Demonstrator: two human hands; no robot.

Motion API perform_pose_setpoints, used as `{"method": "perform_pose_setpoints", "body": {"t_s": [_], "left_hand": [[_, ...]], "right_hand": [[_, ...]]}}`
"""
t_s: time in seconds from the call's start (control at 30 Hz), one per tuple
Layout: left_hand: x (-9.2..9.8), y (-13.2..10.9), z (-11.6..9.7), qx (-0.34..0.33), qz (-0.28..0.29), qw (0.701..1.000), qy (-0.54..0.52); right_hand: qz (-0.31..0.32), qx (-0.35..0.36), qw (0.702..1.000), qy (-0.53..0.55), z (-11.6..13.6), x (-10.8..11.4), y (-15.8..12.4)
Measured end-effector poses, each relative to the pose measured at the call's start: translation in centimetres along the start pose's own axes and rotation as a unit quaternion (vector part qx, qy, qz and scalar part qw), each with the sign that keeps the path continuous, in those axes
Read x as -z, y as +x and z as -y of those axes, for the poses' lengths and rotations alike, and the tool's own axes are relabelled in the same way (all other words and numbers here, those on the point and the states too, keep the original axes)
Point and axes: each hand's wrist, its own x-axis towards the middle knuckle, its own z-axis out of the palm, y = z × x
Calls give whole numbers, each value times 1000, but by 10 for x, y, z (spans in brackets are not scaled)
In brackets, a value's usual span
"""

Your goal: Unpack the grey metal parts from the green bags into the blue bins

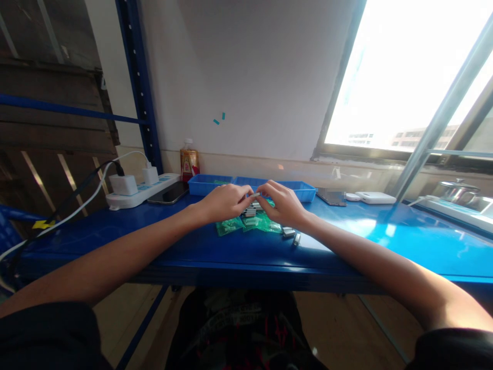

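My left hand (230, 199) and my right hand (282, 203) meet above the blue table, fingertips pinched on a small pale metallic piece (256, 195) between them. Its exact kind is too small to make out. Just below lie several similar silvery pieces (251, 209) on green plastic bags (265, 222), partly hidden by my fingers. Another green bag (230, 226) with small pale pieces in it rests under my left hand. Two loose silvery cylindrical pieces (296, 239) lie on the table near my right wrist.
Blue plastic trays (304, 191) stand behind my hands. To the left are a power strip (127, 199) with plugged chargers, a phone (169, 193) and a bottle (189, 162). At right sit a white flat box (375, 198) and a metal pot (458, 191). The table's front edge (239, 272) runs below my forearms.
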Motion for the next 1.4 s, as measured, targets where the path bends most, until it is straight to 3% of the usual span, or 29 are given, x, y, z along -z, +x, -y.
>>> {"method": "perform_pose_setpoints", "body": {"t_s": [0.17, 0.47, 0.93, 1.4], "left_hand": [[-2, -1, 0, 5, 1, 1000, -6], [-1, -1, -1, 12, -54, 998, -18], [2, -1, -4, 25, -24, 999, 27], [-1, -2, -5, 20, -25, 999, 21]], "right_hand": [[-10, -5, 1000, -2, -1, 0, 0], [-11, -8, 1000, -6, 0, 1, 1], [-28, 18, 999, -34, -2, 0, 0], [28, -31, 998, -50, 1, 4, 1]]}}
